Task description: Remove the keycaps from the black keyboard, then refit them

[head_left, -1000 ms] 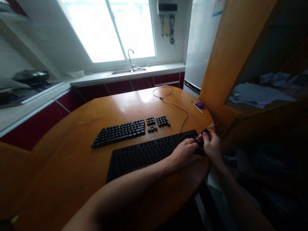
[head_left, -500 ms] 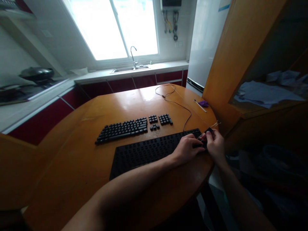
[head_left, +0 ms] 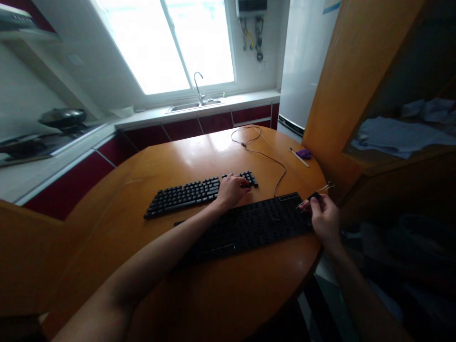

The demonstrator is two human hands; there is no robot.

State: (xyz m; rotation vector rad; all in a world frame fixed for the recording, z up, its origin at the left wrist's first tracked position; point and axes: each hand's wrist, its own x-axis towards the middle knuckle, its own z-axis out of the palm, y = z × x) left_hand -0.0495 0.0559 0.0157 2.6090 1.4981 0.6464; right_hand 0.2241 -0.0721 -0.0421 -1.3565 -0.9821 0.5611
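My right hand (head_left: 325, 216) is closed on a keycap puller (head_left: 314, 196), a small dark handle with thin wires at its ends, above the right end of the keyboard base (head_left: 263, 223). The base is black, with most of its key spots bare. My left hand (head_left: 231, 191) reaches over the base to the loose black keycaps (head_left: 188, 192) laid out in keyboard order behind it. Its fingers curl down by the small cluster and number keycaps, and whatever is between them is hidden. A thin cable (head_left: 276, 164) runs back from the base.
Everything lies on a rounded wooden table (head_left: 142, 280). A white stick (head_left: 299, 157) and a purple cloth (head_left: 304, 153) lie at its right edge. Beyond are a sink (head_left: 185, 107), a wok (head_left: 62, 116) on the stove, and a fridge (head_left: 302, 61). Wooden shelving (head_left: 335, 95) stands close on the right.
My left hand has left the puller's tip and moved left and away, onto the loose keycaps. My right hand still holds the puller, shifted slightly right. The view has tilted a little.
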